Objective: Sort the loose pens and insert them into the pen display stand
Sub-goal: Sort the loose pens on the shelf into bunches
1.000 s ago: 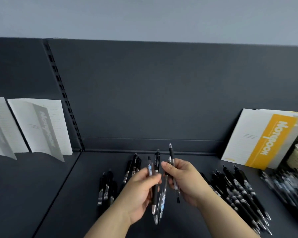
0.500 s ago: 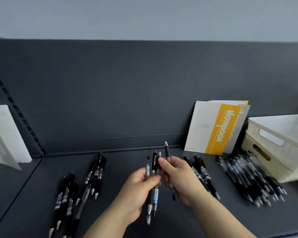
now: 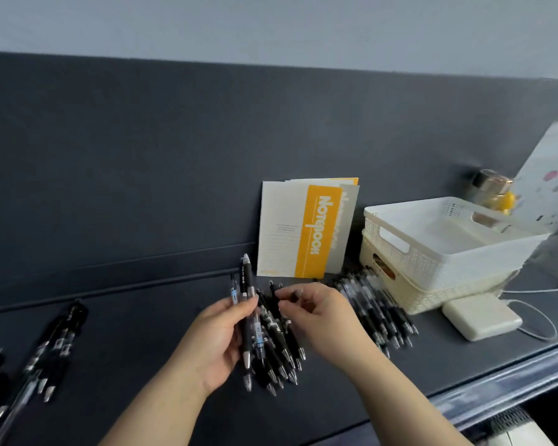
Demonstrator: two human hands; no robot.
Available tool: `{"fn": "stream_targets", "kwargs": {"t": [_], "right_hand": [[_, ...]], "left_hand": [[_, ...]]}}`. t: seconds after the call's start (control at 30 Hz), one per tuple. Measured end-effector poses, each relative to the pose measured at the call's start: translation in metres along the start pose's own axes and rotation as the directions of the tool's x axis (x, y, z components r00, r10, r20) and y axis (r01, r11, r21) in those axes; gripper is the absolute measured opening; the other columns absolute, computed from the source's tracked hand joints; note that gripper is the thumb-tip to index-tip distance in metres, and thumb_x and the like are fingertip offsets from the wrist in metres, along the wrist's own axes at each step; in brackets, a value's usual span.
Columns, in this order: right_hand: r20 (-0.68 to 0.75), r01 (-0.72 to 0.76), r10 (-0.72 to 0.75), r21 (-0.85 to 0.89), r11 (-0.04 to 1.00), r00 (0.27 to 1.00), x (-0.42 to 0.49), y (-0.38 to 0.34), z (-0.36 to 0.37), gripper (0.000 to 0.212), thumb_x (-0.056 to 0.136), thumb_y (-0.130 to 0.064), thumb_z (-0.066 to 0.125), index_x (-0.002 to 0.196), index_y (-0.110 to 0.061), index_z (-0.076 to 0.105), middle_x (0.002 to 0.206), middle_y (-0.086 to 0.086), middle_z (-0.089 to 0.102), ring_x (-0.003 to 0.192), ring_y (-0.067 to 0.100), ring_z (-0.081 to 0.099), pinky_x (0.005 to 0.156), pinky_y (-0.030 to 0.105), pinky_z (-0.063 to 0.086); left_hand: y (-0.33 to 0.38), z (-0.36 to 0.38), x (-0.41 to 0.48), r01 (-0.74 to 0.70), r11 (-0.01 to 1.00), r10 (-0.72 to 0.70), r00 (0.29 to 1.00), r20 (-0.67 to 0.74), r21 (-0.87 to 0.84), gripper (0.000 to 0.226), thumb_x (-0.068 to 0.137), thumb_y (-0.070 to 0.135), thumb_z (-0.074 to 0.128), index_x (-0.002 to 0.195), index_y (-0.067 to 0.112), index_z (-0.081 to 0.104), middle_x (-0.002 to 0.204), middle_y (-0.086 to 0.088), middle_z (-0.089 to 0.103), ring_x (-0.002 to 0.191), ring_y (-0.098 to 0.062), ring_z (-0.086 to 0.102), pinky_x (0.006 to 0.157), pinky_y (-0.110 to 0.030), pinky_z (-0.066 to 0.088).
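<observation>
left hand point(image 3: 216, 342): thumb and fingers curled round a bundle of pens point(image 3: 246, 284). the bundle stands nearly upright above the shelf point(image 3: 136, 333), tips down and clip ends up.

right hand point(image 3: 319, 313): fingers curled, with thumb and forefinger pinching the top end of one black pen point(image 3: 273, 289). this pen sits over the middle pile point(image 3: 284, 349), which lies on the shelf just beside the bundle.

change from half a second ago: the right hand was at the bundle, fingertips against the left thumb. it is now apart from the bundle and lower, at the middle pile. the left-hand grip is unchanged. the view has swung to the right, so the left pile point(image 3: 50, 352) now lies at the left edge of the view.

other pens: the right pile point(image 3: 374, 310) lies against the stacked baskets point(image 3: 438, 262). a notebook point(image 3: 316, 230) leans on the back panel behind the middle pile.
</observation>
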State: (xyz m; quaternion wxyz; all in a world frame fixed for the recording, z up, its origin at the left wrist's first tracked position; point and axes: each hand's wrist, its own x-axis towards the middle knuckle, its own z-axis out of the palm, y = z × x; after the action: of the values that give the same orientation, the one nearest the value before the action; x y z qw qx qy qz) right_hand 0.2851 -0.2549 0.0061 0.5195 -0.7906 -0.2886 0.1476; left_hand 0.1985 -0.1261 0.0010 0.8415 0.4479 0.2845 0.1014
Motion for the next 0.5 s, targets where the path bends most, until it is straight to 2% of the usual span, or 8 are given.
{"fn": "stream_targets", "kwargs": {"t": [0.07,0.13,0.2,0.27,0.33,0.4,0.47,0.5], "right_hand": [[-0.035,0.077,-0.078,-0.031,0.997,0.996,-0.004,0.007,-0.009,0.034,0.086,-0.015,0.065,0.083,-0.048,0.065,0.081,-0.017,0.062,0.076,-0.001,0.06,0.075,0.013,0.046],[-0.038,0.137,-0.14,-0.075,0.988,0.989,-0.008,0.013,-0.017,0.039,0.086,-0.008,0.063,0.093,-0.045,0.069,0.087,-0.028,0.063,0.087,-0.005,0.062,0.083,0.012,0.047],[-0.023,0.242,-0.249,-0.169,0.955,0.968,-0.011,0.021,-0.025,0.051,0.086,-0.005,0.06,0.11,-0.05,0.057,0.093,-0.031,0.063,0.094,-0.008,0.062,0.084,0.008,0.046],[-0.061,0.337,-0.36,-0.236,0.912,0.931,-0.011,0.03,-0.035,0.047,0.086,-0.009,0.059,0.115,-0.046,0.053,0.094,-0.029,0.063,0.094,-0.008,0.061,0.082,0.006,0.045],[-0.113,0.383,-0.432,-0.304,0.872,0.895,-0.01,0.038,-0.045,0.034,0.086,-0.016,0.058,0.112,-0.038,0.057,0.093,-0.028,0.061,0.092,-0.01,0.059,0.08,0.003,0.043],[-0.106,0.393,-0.46,-0.377,0.839,0.881,-0.009,0.044,-0.055,0.022,0.086,-0.028,0.058,0.106,-0.035,0.063,0.091,-0.022,0.062,0.086,-0.004,0.059,0.075,0.003,0.042],[-0.077,0.342,-0.4,-0.387,0.856,0.913,-0.008,0.044,-0.062,0.019,0.085,-0.037,0.061,0.1,-0.03,0.069,0.086,-0.016,0.059,0.08,0.002,0.057,0.07,0.005,0.041],[-0.069,0.294,-0.339,-0.361,0.885,0.938,-0.006,0.043,-0.066,0.017,0.085,-0.037,0.064,0.095,-0.025,0.072,0.084,-0.014,0.059,0.077,0.002,0.057,0.068,0.007,0.04]], "left_hand": [[-0.006,0.015,0.003,0.026,1.0,-0.026,0.999,0.028,-0.004,0.009,0.085,0.007,0.06,0.082,0.004,0.068,0.068,-0.01,0.069,0.056,-0.02,0.065,0.054,-0.029,0.055],[-0.012,0.029,0.006,0.053,0.999,-0.052,0.998,0.041,-0.013,0.017,0.086,0.009,0.059,0.098,0.001,0.069,0.085,-0.017,0.071,0.073,-0.027,0.068,0.07,-0.037,0.055],[-0.016,0.042,0.01,0.075,0.997,-0.074,0.996,0.042,-0.02,0.022,0.088,0.01,0.058,0.105,0.001,0.068,0.092,-0.018,0.07,0.083,-0.029,0.066,0.078,-0.04,0.052],[-0.019,0.052,0.013,0.101,0.994,-0.098,0.993,0.058,-0.044,0.022,0.088,0.013,0.059,0.104,0.0,0.067,0.089,-0.016,0.069,0.08,-0.027,0.066,0.075,-0.039,0.054],[-0.021,0.062,0.015,0.12,0.991,-0.115,0.99,0.077,-0.063,0.016,0.086,0.014,0.061,0.095,0.003,0.067,0.075,-0.011,0.069,0.066,-0.023,0.067,0.06,-0.035,0.055],[-0.024,0.07,0.018,0.104,0.993,-0.1,0.993,0.068,-0.054,0.011,0.086,0.013,0.06,0.085,0.004,0.067,0.065,-0.008,0.068,0.055,-0.019,0.066,0.048,-0.028,0.053],[-0.028,0.076,0.021,0.041,0.999,-0.042,0.997,0.061,0.018,0.009,0.086,0.011,0.061,0.083,0.006,0.068,0.064,-0.007,0.068,0.054,-0.017,0.065,0.049,-0.027,0.052],[-0.03,0.078,0.022,0.003,0.997,-0.009,0.997,0.073,0.081,0.008,0.085,0.011,0.062,0.084,0.007,0.068,0.068,-0.007,0.069,0.059,-0.018,0.066,0.057,-0.03,0.054]]}}
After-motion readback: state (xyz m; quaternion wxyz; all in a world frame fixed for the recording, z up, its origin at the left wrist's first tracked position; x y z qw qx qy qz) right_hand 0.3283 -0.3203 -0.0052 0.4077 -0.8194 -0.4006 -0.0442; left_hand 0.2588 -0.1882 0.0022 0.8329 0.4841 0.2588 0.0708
